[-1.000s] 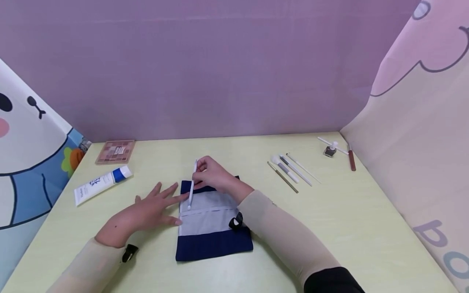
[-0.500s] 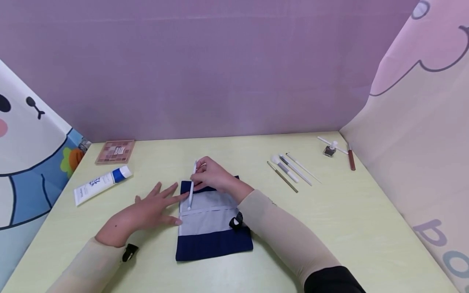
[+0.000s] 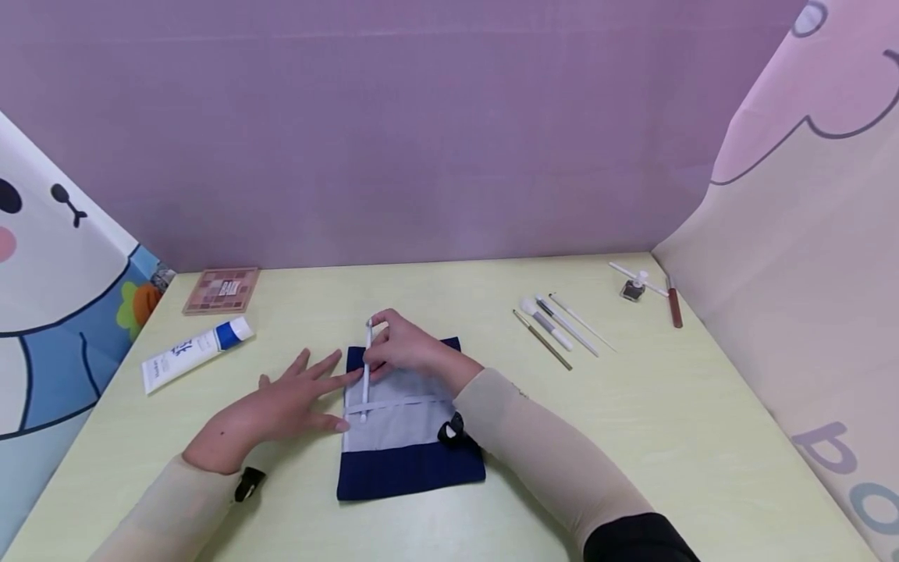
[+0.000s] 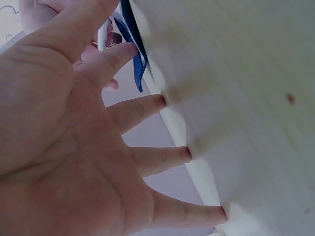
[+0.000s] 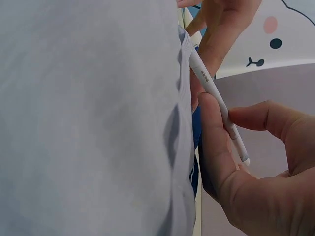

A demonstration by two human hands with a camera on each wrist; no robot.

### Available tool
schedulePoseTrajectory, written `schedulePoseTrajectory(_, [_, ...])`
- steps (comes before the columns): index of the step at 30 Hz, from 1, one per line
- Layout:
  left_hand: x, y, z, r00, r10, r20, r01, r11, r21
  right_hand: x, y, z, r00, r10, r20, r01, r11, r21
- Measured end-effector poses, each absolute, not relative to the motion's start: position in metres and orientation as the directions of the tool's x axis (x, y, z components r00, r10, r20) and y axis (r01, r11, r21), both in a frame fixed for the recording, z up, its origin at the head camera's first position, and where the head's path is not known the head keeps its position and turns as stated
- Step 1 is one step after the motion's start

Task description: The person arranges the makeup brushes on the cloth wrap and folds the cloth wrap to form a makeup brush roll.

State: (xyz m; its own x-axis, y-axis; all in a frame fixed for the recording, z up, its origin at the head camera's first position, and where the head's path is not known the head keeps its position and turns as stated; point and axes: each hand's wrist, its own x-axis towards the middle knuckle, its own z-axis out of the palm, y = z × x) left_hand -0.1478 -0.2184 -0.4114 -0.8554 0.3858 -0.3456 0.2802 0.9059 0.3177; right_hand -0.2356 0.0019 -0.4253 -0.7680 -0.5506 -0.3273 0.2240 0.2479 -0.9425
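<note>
A navy and grey fabric roll-up pouch [image 3: 407, 437] lies flat on the pale green table [image 3: 632, 437]. My right hand [image 3: 400, 347] pinches a slim white pen-like stick [image 3: 366, 375] and holds it over the pouch's left side, its lower end under the grey strap [image 3: 400, 405]. In the right wrist view the stick [image 5: 216, 101] runs between thumb and fingers beside the grey fabric [image 5: 88, 118]. My left hand [image 3: 288, 402] lies flat with fingers spread, fingertips [image 4: 162, 102] touching the pouch's left edge [image 4: 135, 49].
A white and blue tube [image 3: 193, 353] and an eyeshadow palette [image 3: 221, 289] lie at the back left. Several brushes [image 3: 558, 324] lie at the right, with a small bottle [image 3: 634, 289] and a brown pencil [image 3: 673, 304] near the right wall.
My right hand has pushed the white stick down toward me, deeper under the strap. The left hand has stayed flat in place.
</note>
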Motion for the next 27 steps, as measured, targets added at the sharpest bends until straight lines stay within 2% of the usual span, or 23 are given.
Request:
schedulePoseTrajectory(18, [-0.147, -0.221, -0.415, -0.861, 0.386, -0.331, 0.283, 0.904, 0.320, -0.229, 0.000, -0.421, -0.751, -0.553, -0.360, 0.240, 0.279, -0.930])
schedulePoseTrajectory(22, [-0.147, -0.221, -0.416, -0.860, 0.386, -0.333, 0.281, 0.904, 0.323, -0.228, 0.000, -0.421, -0.760, -0.552, -0.344, 0.192, 0.316, -0.929])
schedulePoseTrajectory(27, [-0.148, -0.220, -0.416, -0.857, 0.391, -0.334, 0.284, 0.901, 0.328, -0.225, 0.003, -0.418, -0.778, -0.550, -0.304, 0.064, 0.412, -0.909])
